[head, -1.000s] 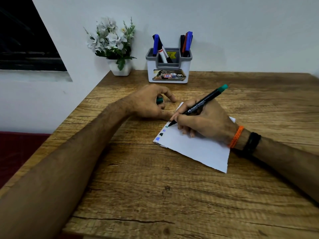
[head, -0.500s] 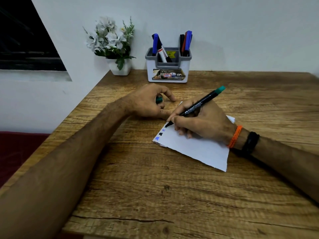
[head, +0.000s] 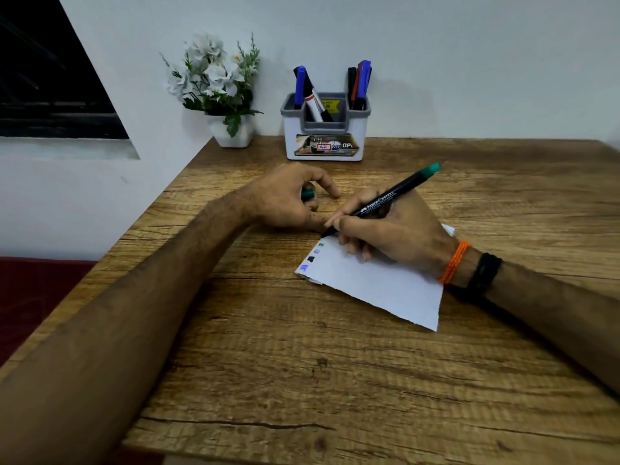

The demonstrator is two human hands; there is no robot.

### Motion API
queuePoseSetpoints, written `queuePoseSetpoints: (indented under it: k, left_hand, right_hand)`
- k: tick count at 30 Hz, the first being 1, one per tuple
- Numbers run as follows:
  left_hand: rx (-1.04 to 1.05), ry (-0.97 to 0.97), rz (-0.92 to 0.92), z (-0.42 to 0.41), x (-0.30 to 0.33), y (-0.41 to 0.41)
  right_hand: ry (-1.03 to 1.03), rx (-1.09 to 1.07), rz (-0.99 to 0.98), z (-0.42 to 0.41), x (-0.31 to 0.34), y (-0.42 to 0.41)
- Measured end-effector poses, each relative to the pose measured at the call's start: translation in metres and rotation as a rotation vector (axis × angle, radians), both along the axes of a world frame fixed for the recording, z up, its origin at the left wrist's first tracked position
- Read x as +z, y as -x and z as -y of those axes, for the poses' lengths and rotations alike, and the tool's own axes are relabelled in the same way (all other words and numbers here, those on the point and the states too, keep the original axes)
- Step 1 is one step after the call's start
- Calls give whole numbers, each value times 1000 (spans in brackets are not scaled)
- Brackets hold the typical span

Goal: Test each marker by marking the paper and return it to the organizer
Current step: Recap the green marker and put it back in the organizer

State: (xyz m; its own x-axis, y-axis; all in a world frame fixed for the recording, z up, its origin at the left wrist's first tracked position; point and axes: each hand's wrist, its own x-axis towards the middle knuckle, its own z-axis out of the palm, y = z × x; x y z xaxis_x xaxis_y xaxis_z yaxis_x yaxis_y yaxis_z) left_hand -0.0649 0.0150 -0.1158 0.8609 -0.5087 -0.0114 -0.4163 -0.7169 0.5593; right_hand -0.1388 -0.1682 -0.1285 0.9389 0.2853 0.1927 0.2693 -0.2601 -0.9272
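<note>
My right hand grips a black marker with a green end, its tip at the far left corner of the white paper. Several small colour marks run down the paper's left edge. My left hand rests on the table just left of the marker tip, curled around the green cap. The white and grey organizer stands at the back against the wall with several markers upright in it.
A white pot of artificial flowers stands left of the organizer. The wooden table has its left edge running diagonally beside my left forearm, with a red surface below it.
The marker tip has crept a little up the paper's left edge toward its far corner, and a fresh green mark shows below it. My left hand has stayed put.
</note>
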Motion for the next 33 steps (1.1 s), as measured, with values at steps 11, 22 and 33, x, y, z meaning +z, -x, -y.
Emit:
queuePoseSetpoints:
  k: [11,22,33]
  left_hand:
    - [39,239,0,-5,7,0]
    - [-8,484,49,1,7,3]
    - [11,574,61,8,9,7]
  right_hand:
    - [-332,44,-160,18,20,-20]
    - [-393,-143,-195,32,22,-29]
    - [-334,-106,-71,33,12,-33]
